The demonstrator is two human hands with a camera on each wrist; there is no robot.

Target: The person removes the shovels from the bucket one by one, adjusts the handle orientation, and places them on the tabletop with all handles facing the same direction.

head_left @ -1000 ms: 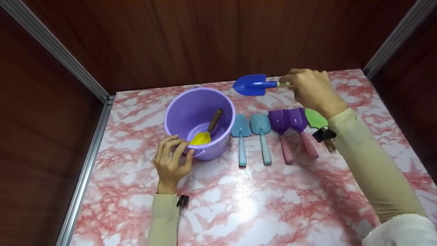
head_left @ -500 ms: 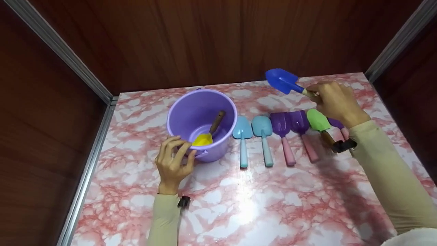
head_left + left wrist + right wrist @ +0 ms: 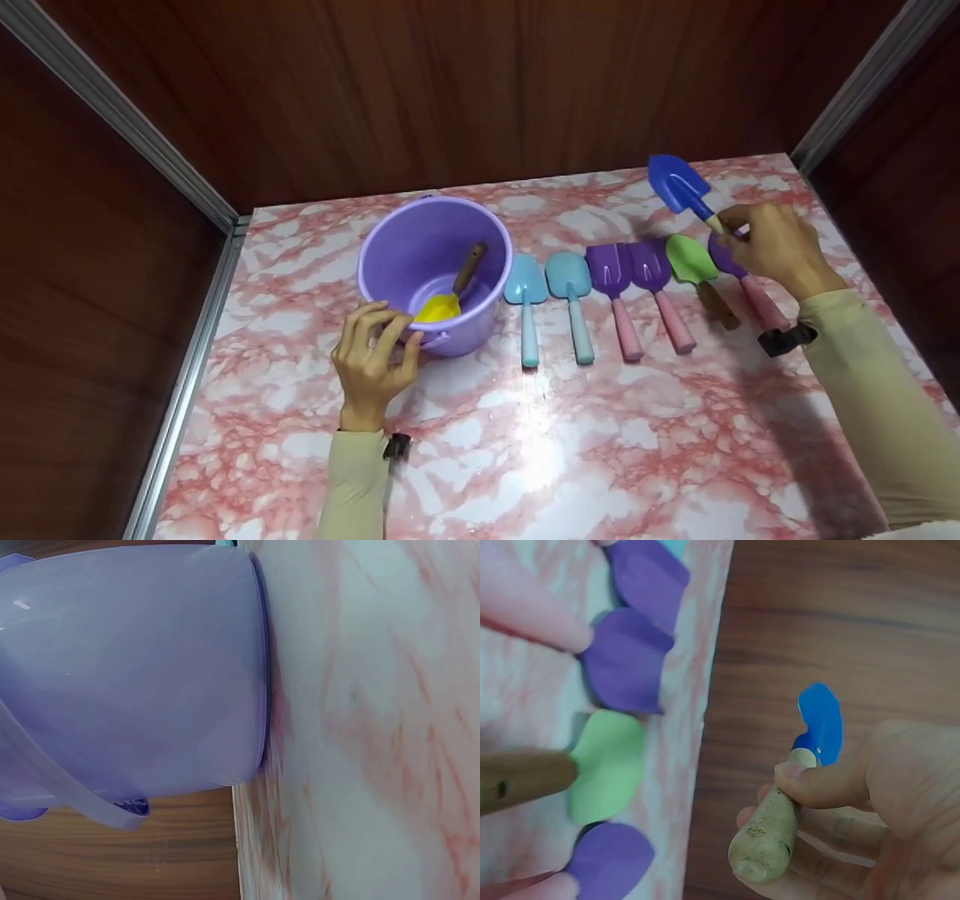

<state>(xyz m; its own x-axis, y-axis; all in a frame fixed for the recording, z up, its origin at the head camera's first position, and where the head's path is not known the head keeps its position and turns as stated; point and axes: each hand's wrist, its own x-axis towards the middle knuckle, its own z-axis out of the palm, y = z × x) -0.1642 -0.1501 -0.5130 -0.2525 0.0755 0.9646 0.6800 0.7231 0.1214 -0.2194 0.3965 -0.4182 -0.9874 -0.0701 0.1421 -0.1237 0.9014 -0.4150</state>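
Observation:
My left hand point(image 3: 373, 367) grips the near rim of a purple bucket point(image 3: 465, 334), fingers over the edge and thumb outside. Inside the bucket leans a yellow trowel point(image 3: 440, 306) with a brown handle. My right hand point(image 3: 780, 247) holds a blue trowel point(image 3: 675, 182) by its wooden handle point(image 3: 763, 840), the blade pointing away to the upper left. Beneath and beside that hand lie a purple trowel point(image 3: 761, 300) with a pink handle, partly hidden, and a green trowel point(image 3: 691, 259) with a brown handle. In the left wrist view only the bucket's side point(image 3: 150, 675) shows, no fingers.
Right of the bucket, a row holds two light-blue scoops point(image 3: 527, 281) point(image 3: 570, 276) and two purple scoops point(image 3: 609, 270) point(image 3: 651, 266) with pink handles. The marbled table point(image 3: 480, 450) meets dark wooden panels point(image 3: 480, 97) at the back and sides.
My right hand has carried the blue trowel rightward and toward me, from near the bucket to over the row's right end. The blade has turned to point farther back. My left hand stays on the rim.

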